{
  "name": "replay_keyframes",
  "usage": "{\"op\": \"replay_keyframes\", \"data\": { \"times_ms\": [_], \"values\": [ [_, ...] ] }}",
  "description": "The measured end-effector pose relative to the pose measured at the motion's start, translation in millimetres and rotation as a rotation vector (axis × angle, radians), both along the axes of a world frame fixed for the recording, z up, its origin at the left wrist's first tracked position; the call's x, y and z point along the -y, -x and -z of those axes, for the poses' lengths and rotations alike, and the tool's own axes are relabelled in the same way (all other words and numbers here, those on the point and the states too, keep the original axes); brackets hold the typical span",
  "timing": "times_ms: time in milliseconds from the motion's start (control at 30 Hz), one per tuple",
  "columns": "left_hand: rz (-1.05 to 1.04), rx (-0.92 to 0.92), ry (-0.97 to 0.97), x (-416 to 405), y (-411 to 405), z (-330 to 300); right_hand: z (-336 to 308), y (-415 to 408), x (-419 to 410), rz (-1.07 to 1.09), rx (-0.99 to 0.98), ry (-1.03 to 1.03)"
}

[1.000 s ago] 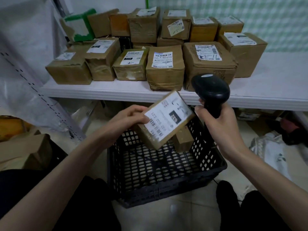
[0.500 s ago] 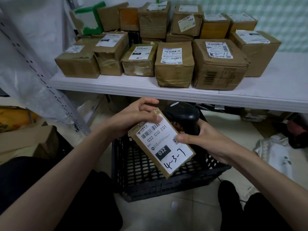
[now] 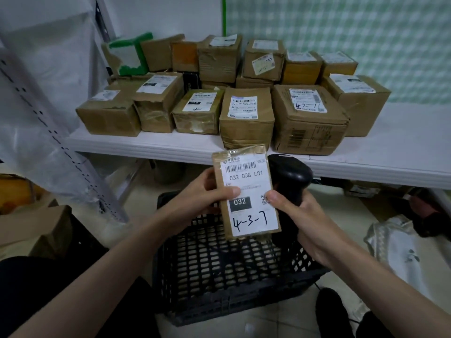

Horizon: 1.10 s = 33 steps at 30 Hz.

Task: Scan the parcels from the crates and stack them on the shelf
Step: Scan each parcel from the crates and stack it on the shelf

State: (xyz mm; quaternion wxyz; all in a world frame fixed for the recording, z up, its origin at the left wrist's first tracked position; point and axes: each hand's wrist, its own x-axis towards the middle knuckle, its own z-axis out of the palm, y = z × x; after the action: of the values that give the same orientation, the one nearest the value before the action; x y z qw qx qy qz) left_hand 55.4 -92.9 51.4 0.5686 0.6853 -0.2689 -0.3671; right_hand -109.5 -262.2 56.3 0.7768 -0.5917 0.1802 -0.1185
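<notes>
Since half a second ago, the small parcel has been turned from a slant to nearly upright, its label facing the camera, and raised so its top edge overlaps the white shelf front. It is gripped at its left edge by the left hand, thumb laid across the label, and steadied on the right by the thumb of the right hand, whose fingers are curled round the handle of the black scanner held just behind the parcel. Both forearms are stretched forward over the black crate, which stands on a pale tiled floor below the shelf. Brown cardboard parcels are packed in rows on the shelf against a white wall and a green checked panel. A perforated upright wrapped in plastic sheet leans at the left, and crumpled plastic wrapping lies on the floor at the right.
</notes>
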Motion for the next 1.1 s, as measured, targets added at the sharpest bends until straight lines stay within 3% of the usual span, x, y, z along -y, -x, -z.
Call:
{"op": "replay_keyframes", "data": {
  "times_ms": [100, 233, 333, 700, 1100],
  "values": [
    [-0.049, 0.011, 0.056, 5.2, 4.1, 4.0, 1.2, 1.0, 0.4, 0.031, -0.003, 0.01],
    [-0.141, 0.051, 0.056, 4.5, -2.8, 4.5, -1.8, 3.7, 1.8, 0.156, -0.011, 0.214],
    [-0.216, 0.079, 0.03, 4.6, -6.0, 9.0, -8.4, 9.1, 4.7, 0.202, -0.018, 0.25],
    [-0.307, 0.174, -0.034, 8.6, -9.2, 19.9, -24.6, 30.9, -18.0, -0.077, -0.063, 0.291],
    [-0.327, 0.184, -0.018, 9.6, -13.0, 24.6, -37.5, 33.2, -18.9, -0.125, -0.032, 0.268]
  ]
}}
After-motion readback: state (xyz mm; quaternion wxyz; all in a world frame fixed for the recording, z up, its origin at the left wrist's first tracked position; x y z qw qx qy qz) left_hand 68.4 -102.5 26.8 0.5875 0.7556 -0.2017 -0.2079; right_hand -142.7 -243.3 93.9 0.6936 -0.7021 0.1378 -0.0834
